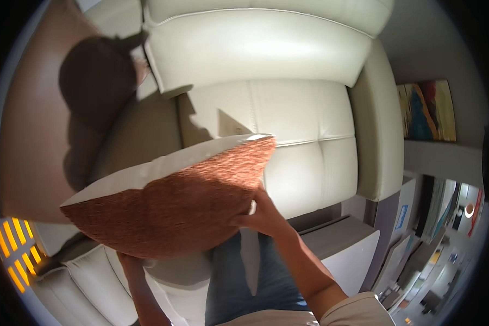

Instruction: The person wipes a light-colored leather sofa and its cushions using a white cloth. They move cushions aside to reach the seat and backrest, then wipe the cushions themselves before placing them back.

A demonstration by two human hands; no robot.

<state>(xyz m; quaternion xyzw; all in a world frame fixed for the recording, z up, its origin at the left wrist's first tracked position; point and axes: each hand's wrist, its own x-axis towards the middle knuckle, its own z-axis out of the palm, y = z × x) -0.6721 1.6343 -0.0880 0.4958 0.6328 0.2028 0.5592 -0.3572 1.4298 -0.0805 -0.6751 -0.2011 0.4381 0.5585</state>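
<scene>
Between my hands is a throw cushion (179, 208) with a reddish-brown, textured face and a pale reverse side. It is tilted above the seat of a cream leather sofa (305, 110). My right hand (261, 214) grips the cushion's right lower edge, with the thumb on the reddish face. At its lower left edge is my left hand (131, 258), whose fingers are mostly hidden behind the fabric. A small pale triangular corner (230, 124) shows on the seat just beyond the cushion; I cannot tell what it belongs to.
The sofa's armrest (377, 126) rises at the right. Beyond it hangs a colourful painting (428, 110). A grey box-like unit (338, 236) stands near my jeans-clad legs (252, 277). Pale seating (93, 285) lies at lower left. A large brown surface (32, 122) fills the left side.
</scene>
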